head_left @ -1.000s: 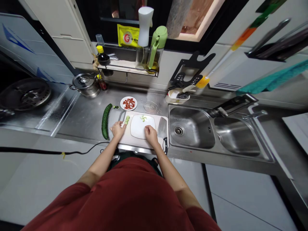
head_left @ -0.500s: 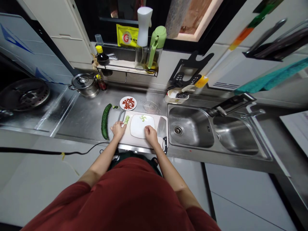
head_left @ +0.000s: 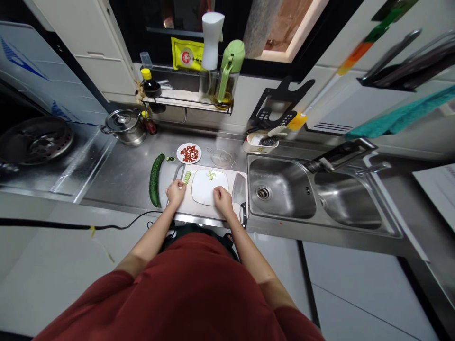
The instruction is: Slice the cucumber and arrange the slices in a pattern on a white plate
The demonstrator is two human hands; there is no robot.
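On the cutting board (head_left: 185,204), my left hand (head_left: 176,192) pinches with thumb and fingers at the near end of a row of cucumber slices (head_left: 186,177); a slice appears to be between the fingertips. My right hand (head_left: 223,201) is closed above the right edge of a white square plate (head_left: 204,192), and whatever its fingers hold is too small to make out. Several pale green cucumber pieces (head_left: 211,175) lie fanned out near the plate's far edge. A knife (head_left: 240,188) rests flat on the board's right side, its black handle toward me.
Left of the board lies a whole cucumber (head_left: 154,182), with small cucumber ends (head_left: 170,158) nearby. A round plate of red pieces (head_left: 189,153) and a clear dish (head_left: 221,158) sit behind the board. The double sink (head_left: 282,187) is at right, a lidded pot (head_left: 126,127) at left.
My left hand's fingers have drawn together into a pinch at the near end of the slices. My right hand has hardly moved, and the pieces on the plate look the same.
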